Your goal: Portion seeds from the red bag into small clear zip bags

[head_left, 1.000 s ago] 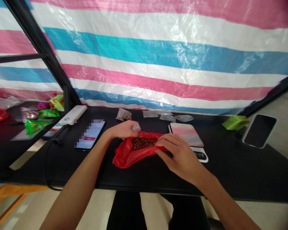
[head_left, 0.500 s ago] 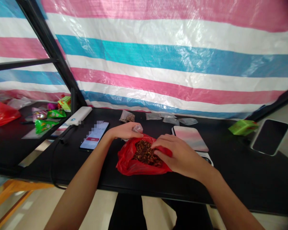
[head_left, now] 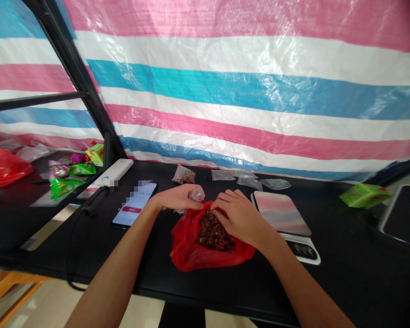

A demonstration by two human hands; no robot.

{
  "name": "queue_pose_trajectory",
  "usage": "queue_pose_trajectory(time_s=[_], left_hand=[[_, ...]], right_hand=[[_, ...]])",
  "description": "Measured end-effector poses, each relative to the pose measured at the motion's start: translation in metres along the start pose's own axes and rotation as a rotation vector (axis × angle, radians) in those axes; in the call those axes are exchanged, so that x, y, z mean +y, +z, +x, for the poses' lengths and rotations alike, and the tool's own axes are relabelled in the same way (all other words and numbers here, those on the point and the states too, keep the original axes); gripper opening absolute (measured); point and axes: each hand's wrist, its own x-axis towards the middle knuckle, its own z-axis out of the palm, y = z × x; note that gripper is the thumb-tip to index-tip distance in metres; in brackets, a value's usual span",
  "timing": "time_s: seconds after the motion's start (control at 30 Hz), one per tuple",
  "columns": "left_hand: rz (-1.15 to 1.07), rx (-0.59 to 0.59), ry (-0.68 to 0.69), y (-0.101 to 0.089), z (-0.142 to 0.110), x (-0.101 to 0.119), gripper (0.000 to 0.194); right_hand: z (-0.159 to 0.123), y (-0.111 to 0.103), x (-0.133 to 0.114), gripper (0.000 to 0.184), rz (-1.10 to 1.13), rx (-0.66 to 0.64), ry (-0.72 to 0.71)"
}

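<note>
Head view: we look down on a black table (head_left: 331, 273) backed by a striped tarp (head_left: 246, 100). Around our work lie a phone (head_left: 134, 205) at 9 o'clock, a power bank (head_left: 115, 172) beyond it, small clear packets (head_left: 222, 175) at 12 o'clock, a pink tablet (head_left: 282, 212) at 2 o'clock and a green box (head_left: 364, 196) at 3 o'clock. Snack packets (head_left: 66, 187) sit on a separate table at 10 o'clock.

Between our hands lies a red bag (head_left: 187, 250), open and heaped with brown pieces (head_left: 215, 234) — nuts, perhaps. Our left hand (head_left: 179, 198) pinches a small clear bag (head_left: 196, 195) at the red bag's upper rim. Our right hand (head_left: 239, 216) curls over the heap at 1 o'clock — whether it grips anything, we cannot tell.
</note>
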Motion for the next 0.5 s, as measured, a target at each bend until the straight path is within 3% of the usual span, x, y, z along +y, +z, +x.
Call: queue_pose_trajectory(time_s=[0.2,0.27,0.37,0.5], left_hand=[[0.049,0.448,0.161,0.0,0.008,0.006,0.029],[0.113,0.549,0.182,0.0,0.009,0.006,0.027],[0.23,0.556,0.196,0.005,0.01,0.007,0.022],[0.351,0.443,0.244,0.022,0.013,0.015,0.016]], right_hand=[[0.0,-0.008,0.007,0.014,0.15,0.305,0.113],[0.0,-0.01,0.013,0.014,0.195,0.383,0.144],[0.002,-0.01,0.013,0.017,0.292,0.459,0.159],[0.006,-0.001,0.0,0.035,0.333,0.357,0.125]])
